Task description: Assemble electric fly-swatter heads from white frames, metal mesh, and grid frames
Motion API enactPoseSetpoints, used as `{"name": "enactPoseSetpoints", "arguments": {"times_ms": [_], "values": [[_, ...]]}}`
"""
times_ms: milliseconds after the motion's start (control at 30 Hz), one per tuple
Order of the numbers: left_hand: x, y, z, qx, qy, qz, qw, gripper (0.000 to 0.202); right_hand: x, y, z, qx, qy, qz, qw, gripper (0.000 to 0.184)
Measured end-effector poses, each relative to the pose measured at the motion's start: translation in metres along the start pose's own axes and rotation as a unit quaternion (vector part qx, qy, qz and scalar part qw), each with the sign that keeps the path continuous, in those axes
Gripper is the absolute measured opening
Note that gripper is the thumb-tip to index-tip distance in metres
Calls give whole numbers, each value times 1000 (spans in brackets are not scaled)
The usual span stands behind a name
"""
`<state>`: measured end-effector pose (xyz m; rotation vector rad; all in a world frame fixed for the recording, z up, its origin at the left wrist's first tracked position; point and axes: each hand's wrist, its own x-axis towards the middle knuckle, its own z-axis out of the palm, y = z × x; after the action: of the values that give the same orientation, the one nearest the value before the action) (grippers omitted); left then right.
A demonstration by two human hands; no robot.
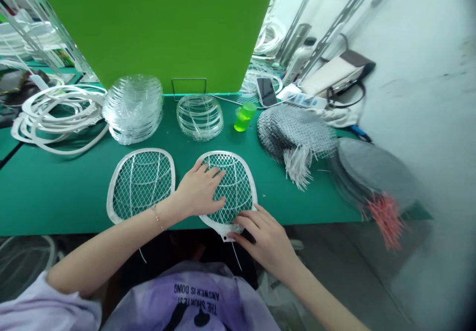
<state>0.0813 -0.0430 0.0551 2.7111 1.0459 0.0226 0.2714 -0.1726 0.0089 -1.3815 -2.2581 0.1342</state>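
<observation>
Lilac shirt front [189, 296] with upside-down print at the very bottom of the head view, lilac sleeve [70, 303] on the left arm. Left hand [199, 190] spread flat, palm down, on the wire mesh of a white-rimmed fly-swatter head [238, 184], thin bracelet [156, 217] at the wrist. Right hand [265, 241] lower down, fingers loosely spread over the swatter head's narrow neck end; pinching or only resting, impossible to tell. Swatter head lying flat at the near edge of a green work mat [74, 202], loose wire [236, 256] hanging past that edge. Just beside it on the left, a second fly-swatter head [141, 187], also flat, with neither hand on it. Farther back, against a bright green board [156, 23], a tall stack of clear plastic grids [133, 108] and a shorter stack [200, 117], with coiled white plastic frames [55, 117] to the left. Off to the right, a translucent green cup [245, 116], a smartphone [267, 92], a power strip [301, 100], a heap of wire mesh with pale wire ends [293, 140], and dark round mesh pieces [368, 172] with red wire ends [386, 222].
</observation>
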Motion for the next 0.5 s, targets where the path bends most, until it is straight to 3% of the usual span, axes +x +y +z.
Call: {"name": "enactPoseSetpoints", "arguments": {"times_ms": [133,300,500], "values": [[-7,-5,1,-18,-22,16,999,75,-2,-1,-1,-4,15,-2,1000,18],[-6,-17,7,-7,-29,70,997,106,-2,0,0,-30,13,-13,999,18],[-7,-15,5,7,-48,79,996,112,-2,-3,1,-32,18,-9,999,15]]}}
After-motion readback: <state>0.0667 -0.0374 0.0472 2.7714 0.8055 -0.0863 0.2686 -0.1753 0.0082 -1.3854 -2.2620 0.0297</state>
